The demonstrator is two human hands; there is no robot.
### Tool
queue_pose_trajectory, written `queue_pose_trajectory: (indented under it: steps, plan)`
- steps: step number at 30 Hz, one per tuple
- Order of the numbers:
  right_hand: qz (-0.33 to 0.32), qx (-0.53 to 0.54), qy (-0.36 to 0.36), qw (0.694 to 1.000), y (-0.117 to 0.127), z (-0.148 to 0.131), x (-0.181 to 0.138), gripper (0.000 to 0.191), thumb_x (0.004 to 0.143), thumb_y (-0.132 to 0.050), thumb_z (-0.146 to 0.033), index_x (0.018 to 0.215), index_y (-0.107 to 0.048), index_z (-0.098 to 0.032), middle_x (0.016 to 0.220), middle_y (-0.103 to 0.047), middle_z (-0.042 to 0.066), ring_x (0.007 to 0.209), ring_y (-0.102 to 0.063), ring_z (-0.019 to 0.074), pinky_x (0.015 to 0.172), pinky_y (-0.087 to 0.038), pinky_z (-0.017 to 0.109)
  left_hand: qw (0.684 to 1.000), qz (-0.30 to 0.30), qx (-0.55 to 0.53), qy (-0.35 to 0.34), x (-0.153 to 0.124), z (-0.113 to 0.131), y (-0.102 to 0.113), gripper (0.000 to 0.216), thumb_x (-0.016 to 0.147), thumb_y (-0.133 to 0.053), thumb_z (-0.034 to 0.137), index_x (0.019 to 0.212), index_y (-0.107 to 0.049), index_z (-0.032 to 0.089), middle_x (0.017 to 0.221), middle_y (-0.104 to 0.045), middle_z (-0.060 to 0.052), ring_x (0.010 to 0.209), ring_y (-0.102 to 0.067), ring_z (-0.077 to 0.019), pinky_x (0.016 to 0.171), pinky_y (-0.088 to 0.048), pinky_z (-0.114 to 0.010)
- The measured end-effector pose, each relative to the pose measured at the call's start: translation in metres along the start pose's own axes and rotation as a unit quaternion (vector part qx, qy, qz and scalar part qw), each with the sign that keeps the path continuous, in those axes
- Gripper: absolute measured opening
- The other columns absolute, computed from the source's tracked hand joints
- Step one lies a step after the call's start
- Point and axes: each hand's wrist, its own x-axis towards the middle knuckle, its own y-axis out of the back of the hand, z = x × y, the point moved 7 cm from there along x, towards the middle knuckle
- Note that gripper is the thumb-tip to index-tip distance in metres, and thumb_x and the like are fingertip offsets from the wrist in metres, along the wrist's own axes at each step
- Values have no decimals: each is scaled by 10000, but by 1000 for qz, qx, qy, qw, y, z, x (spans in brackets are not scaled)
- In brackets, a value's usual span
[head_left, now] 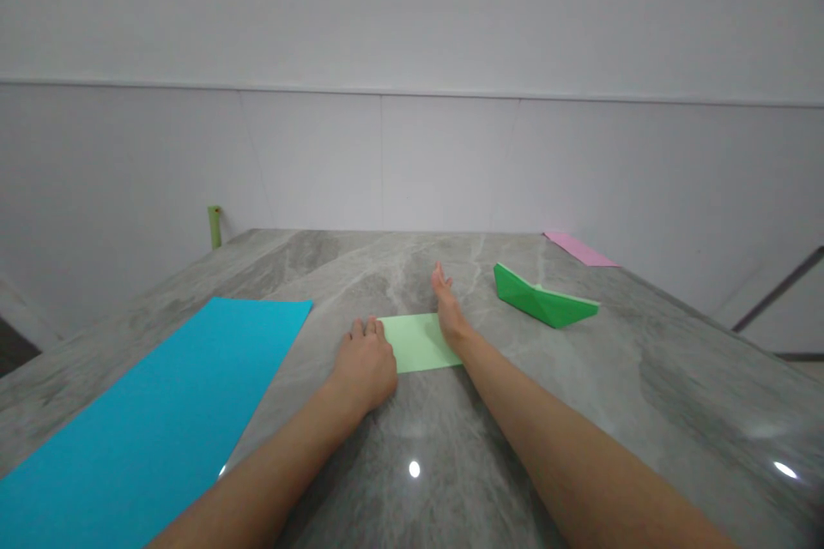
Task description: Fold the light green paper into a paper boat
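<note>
A light green piece of paper [417, 342] lies flat on the table in the middle of the head view, its two ends partly covered by my hands. Palm down, my left hand [368, 360] rests on the paper's left end, its fingers slightly bent and pointing away from me. My right hand [451, 316] stands on its edge at the right end, touching the paper with the side of the palm. Its fingers are stretched out and grip nothing. To the right of that hand sits a folded green paper boat [544, 298].
A large blue sheet [160, 403] covers much of the table's left side. At the far right edge lies a pink sheet [579, 249]. The grey marble-patterned table [412, 437] reaches to a white wall [444, 163]. A green strip [215, 227] stands by the back left edge.
</note>
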Motion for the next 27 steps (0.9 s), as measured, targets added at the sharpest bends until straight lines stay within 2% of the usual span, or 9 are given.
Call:
queue_pose_trajectory:
  steps: [4,8,10,13,15,19,22,24,27]
  plan:
    - [-56,-88,20,994,4,0,-2,837,842,-126,-733,1503,-66,-224,1568,11,8,1409,175,225,1126,53,522,1000,-6,-3,0,0,0,-1,509,807,-392,100,1279,-508,-55,1359,-414,-335,1217,-431,-414,884,-409,-507]
    - [-150,-206,75,964,-19,-5,-17,764,832,-400,-665,1412,-399,-169,1549,-156,74,1429,77,271,1114,112,491,1000,-8,2,3,0,1,0,500,835,-355,101,1287,-494,-61,1363,-415,-329,1222,-433,-407,918,-397,-510]
    - [-178,-253,99,946,-29,-10,-29,693,809,-530,-563,1354,-484,-137,1517,-257,117,1432,-38,294,1123,90,465,1000,-14,5,0,-1,1,-1,499,842,-344,95,1294,-488,-58,1375,-406,-321,1239,-421,-411,938,-390,-512]
    - [-184,-301,114,929,-32,-22,-48,589,830,-544,-394,1333,-498,-92,1511,-258,169,1405,-170,337,1126,-26,480,999,-28,9,-13,-4,-4,-5,540,831,-347,79,1354,-423,-31,1419,-369,-286,1278,-379,-425,966,-379,-518]
    - [-174,-379,106,903,-27,-29,-59,508,815,-550,-330,1276,-546,-118,1461,-365,188,1354,-290,347,1095,-165,484,999,-41,-3,-32,-5,-8,-10,593,826,-348,79,1419,-355,57,1477,-313,-216,1305,-341,-430,989,-361,-532]
    - [-129,-388,42,912,-1,-36,-66,263,657,-661,-229,903,-681,-138,1086,-644,229,1022,-579,390,870,-399,503,994,-52,-81,-47,-6,-14,-16,646,835,-367,90,1444,-312,298,1541,-199,-118,1351,-223,-457,1002,-259,-651]
    - [-101,-329,6,939,12,-32,-59,79,589,-691,-198,633,-627,-189,722,-690,116,758,-644,304,684,-464,394,985,15,-169,20,0,-25,-11,602,866,-425,187,1451,-299,249,1530,-218,-155,1373,-186,-433,1027,-201,-666]
    - [-71,-263,-12,962,17,-27,-54,86,681,-639,-267,645,-601,-200,648,-678,76,640,-638,241,580,-464,336,952,101,-272,100,3,-39,-2,699,852,-502,271,1470,-212,118,1510,-237,-213,1387,-204,-375,1081,-217,-576]
    - [-31,-145,-29,989,18,-21,-54,237,814,-502,-415,803,-595,-197,669,-686,51,555,-619,189,489,-454,291,817,165,-523,177,6,-53,-3,761,818,-577,322,1440,-228,57,1446,-363,-235,1306,-411,-294,1047,-372,-423]
